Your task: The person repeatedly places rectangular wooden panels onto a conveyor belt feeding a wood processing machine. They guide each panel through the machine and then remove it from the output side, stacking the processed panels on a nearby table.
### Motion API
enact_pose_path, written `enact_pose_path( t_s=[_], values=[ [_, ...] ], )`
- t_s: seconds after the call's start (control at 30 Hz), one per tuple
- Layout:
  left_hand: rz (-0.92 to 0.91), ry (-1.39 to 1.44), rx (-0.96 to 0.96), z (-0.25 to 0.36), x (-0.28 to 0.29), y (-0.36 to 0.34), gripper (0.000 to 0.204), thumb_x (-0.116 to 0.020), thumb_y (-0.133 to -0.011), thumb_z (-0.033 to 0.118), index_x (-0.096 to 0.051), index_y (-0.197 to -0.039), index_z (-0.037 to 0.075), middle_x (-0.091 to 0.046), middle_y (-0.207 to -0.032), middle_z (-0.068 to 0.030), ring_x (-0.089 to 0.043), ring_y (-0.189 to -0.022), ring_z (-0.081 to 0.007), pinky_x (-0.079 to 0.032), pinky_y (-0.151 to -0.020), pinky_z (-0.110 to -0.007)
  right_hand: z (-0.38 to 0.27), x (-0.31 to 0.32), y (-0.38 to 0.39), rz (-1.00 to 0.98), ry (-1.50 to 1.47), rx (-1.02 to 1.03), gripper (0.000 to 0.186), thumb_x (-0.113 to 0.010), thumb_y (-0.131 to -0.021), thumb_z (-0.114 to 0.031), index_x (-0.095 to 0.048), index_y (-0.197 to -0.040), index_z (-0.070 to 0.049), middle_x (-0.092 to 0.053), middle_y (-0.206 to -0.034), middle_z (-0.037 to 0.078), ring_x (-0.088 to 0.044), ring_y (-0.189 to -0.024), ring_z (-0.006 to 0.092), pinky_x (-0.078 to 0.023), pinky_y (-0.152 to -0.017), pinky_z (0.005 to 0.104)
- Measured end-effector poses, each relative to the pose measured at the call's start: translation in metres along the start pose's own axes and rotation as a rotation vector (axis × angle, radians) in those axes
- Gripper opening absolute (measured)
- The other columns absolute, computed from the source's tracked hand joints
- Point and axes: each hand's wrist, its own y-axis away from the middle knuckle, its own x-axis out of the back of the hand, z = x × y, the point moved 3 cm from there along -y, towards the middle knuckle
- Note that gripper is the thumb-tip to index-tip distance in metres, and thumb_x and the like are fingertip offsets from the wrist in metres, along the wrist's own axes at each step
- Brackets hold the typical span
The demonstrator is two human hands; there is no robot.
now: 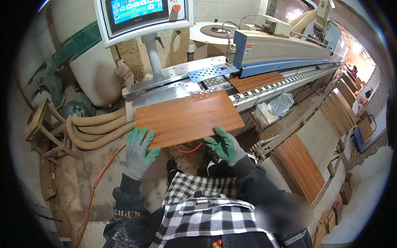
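A brown wood-grain board [188,115] lies on the near end of a long machine, its front edge overhanging toward me. My left hand [139,153], in a grey and green glove, has its fingers spread at the board's near left corner. My right hand [223,146], gloved alike, is open at the near edge toward the right, fingers slightly bent; whether it touches is unclear. A second board [256,82] lies farther along the machine's track, beside a perforated blue plate [211,72] and a long blue-edged beam [285,64].
A control screen [136,12] stands above the machine. Hoses [91,130] and a wooden stool [41,120] are at left, a red hose [99,177] on the floor. A wire basket [266,118] sits below the machine. Stacked boards [297,165] line the right, where another person [352,72] is far back.
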Motion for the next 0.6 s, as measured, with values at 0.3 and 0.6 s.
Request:
enact_pose_path(
  t_s=[0.3, 0.6],
  values=[
    [0.023, -0.017, 0.144, -0.043, -0.038, -0.041, 0.058, -0.06, -0.09, 0.048, -0.054, -0.139, 0.018, -0.047, -0.145, -0.0137, -0.037, -0.137, -0.0402, -0.025, -0.114, -0.052, -0.063, 0.033, 0.075, 0.525, 1.276, 0.555, 0.056, -0.064, -0.093, -0.026, -0.049, -0.137, 0.005, -0.061, -0.128, 0.017, -0.061, -0.113, 0.0266, -0.047, -0.098, 0.0367],
    [-0.083, -0.022, 0.147, -0.044, -0.039, -0.081, 0.062, -0.059, -0.09, 0.053, -0.054, -0.14, 0.018, -0.047, -0.148, -0.0107, -0.037, -0.138, -0.0358, -0.022, -0.116, -0.049, -0.119, 0.174, 0.25, 1.491, 2.193, -0.072, 0.085, -0.068, -0.082, -0.047, -0.037, -0.147, -0.001, -0.038, -0.151, 0.019, -0.033, -0.139, 0.0355, -0.022, -0.116, 0.0498]
  ],
)
